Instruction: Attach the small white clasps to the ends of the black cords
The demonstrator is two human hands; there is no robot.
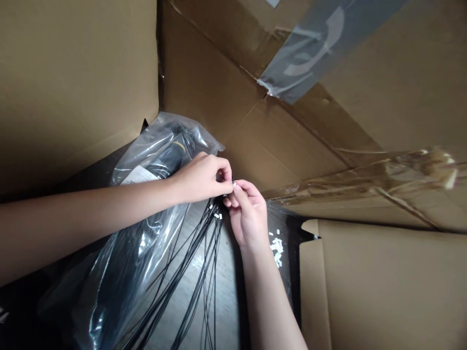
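Your fingertips, where the left hand (200, 177) meets the right hand (251, 214), hide most of a small white piece (234, 184). The black wires (208, 221) vanish behind your hands at their far part and are cut off at the near edge. Your left forearm partly covers a label (139, 174), its print too small to read.

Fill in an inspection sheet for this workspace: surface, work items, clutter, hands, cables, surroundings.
Surface: grey tabletop, partly visible beneath the cables.
Work items: small white piece at the fingertips; loose white pieces scattered beyond the right wrist.
Clutter: clear plastic bag at left, containing dark strands and a white label.
Hands: left hand and right hand meet at the white piece; which one grips it is unclear.
Cables: thin black cables fan out below the hands.
Surroundings: cardboard left, behind and right.
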